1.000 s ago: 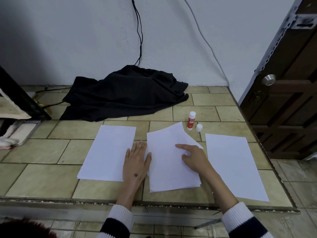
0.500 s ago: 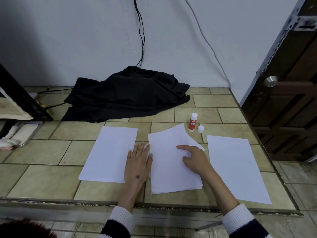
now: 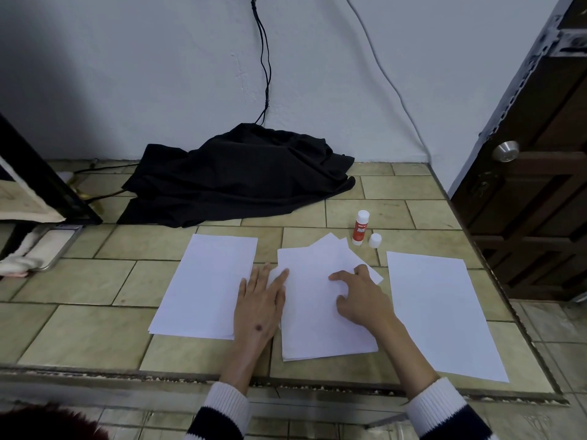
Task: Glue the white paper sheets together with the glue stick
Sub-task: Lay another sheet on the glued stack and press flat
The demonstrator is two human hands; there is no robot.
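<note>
Three groups of white paper lie on the tiled counter: a left pile (image 3: 206, 287), a middle stack (image 3: 314, 312) with skewed upper sheets, and a single right sheet (image 3: 441, 312). My left hand (image 3: 259, 309) lies flat with fingers spread at the left edge of the middle stack. My right hand (image 3: 362, 296) presses on top of that stack with fingers curled and the index finger pointing left. A red and white glue stick (image 3: 360, 228) stands uncapped behind the stack, its white cap (image 3: 375, 240) beside it.
A crumpled black cloth (image 3: 241, 179) lies at the back by the wall, with cables hanging above. A dark wooden door (image 3: 540, 185) stands at the right. A metal tray (image 3: 47, 249) sits at the far left. The counter's front edge (image 3: 158, 374) runs below my wrists.
Both hands stay pressed on the middle stack. My left fingers have slid a little further onto its left edge. The papers and glue stick stay in place.
</note>
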